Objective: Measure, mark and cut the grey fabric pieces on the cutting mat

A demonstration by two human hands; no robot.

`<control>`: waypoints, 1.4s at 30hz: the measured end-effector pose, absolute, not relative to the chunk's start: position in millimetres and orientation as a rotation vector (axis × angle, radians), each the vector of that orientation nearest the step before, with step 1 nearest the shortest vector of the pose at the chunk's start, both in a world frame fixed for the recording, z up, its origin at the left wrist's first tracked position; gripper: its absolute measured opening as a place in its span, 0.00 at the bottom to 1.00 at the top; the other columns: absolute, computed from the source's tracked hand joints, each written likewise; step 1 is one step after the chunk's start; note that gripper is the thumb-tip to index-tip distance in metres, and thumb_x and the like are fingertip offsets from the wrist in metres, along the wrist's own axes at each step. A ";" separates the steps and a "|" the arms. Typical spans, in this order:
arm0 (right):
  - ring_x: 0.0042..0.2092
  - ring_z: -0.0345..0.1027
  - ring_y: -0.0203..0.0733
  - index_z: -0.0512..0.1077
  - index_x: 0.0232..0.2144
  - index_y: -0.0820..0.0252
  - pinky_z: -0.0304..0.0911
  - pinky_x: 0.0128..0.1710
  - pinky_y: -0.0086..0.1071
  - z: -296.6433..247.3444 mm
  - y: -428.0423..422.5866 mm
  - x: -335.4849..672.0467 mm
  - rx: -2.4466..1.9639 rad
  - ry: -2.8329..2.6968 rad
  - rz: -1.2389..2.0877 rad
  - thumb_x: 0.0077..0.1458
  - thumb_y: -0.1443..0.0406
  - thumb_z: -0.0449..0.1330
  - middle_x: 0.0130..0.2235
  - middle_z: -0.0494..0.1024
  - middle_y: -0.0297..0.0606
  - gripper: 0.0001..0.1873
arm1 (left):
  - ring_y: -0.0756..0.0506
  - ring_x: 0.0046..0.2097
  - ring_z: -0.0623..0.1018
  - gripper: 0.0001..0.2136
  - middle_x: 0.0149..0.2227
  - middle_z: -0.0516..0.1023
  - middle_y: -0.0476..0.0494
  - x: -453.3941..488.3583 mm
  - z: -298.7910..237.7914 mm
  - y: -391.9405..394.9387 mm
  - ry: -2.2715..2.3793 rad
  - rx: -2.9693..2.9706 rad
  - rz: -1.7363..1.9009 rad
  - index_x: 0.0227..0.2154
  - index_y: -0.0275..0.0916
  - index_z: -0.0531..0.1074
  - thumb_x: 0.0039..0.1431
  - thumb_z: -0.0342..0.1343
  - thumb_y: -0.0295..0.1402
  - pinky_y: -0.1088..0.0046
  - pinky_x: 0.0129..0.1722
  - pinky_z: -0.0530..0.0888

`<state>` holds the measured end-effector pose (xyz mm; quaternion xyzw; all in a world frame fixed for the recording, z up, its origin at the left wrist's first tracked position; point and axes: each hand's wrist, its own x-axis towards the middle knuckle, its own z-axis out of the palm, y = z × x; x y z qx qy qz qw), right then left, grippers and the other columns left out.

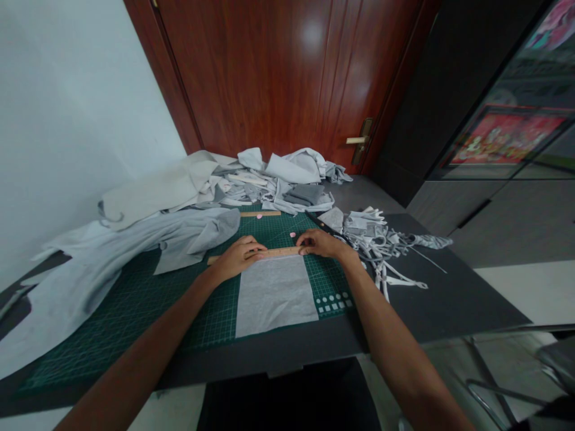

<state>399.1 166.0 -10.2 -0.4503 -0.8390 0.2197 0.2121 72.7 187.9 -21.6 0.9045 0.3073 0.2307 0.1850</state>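
A wooden ruler (282, 252) lies across the top edge of a light grey fabric piece (276, 296), which is flat on the green cutting mat (215, 317). My left hand (240, 257) is closed on the ruler left of its middle, fingertips at the fabric's upper left. At the ruler's right end, my right hand (320, 243) has its thumb and fingers pinched together on the ruler and fabric corner. Its palm side is hidden. Two small pink pieces, one of them a pink chalk-like piece (293, 234), lie just beyond the ruler.
Black-handled scissors (323, 225) lie beyond my right hand, beside a heap of cut strips (372, 233). Grey cloth (179, 233) covers the mat's left side. A second wooden ruler (269, 213) and piled fabric scraps (291, 173) lie toward the door (278, 72).
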 end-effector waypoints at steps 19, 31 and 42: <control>0.37 0.70 0.40 0.83 0.36 0.57 0.62 0.39 0.31 -20.0 173.4 404.3 -1.275 -2.242 0.752 0.50 0.66 0.71 0.35 0.78 0.34 0.09 | 0.46 0.42 0.77 0.17 0.41 0.77 0.42 60.1 -21.3 196.6 0.688 2.513 0.686 0.45 0.41 0.83 0.71 0.52 0.44 0.72 0.42 0.71; 0.37 0.70 0.39 0.82 0.36 0.58 0.62 0.38 0.30 -18.3 172.0 402.5 -1.273 -2.245 0.756 0.50 0.67 0.71 0.34 0.78 0.34 0.08 | 0.46 0.43 0.76 0.18 0.41 0.76 0.42 60.2 -24.7 199.0 0.681 2.546 0.685 0.42 0.41 0.83 0.72 0.51 0.45 0.70 0.45 0.73; 0.37 0.70 0.38 0.82 0.35 0.57 0.61 0.39 0.30 -20.5 171.7 398.4 -1.328 -2.245 0.686 0.50 0.69 0.71 0.34 0.77 0.33 0.08 | 0.44 0.44 0.78 0.12 0.40 0.80 0.43 66.0 13.4 152.6 0.672 2.915 0.935 0.44 0.42 0.80 0.73 0.50 0.34 0.65 0.48 0.75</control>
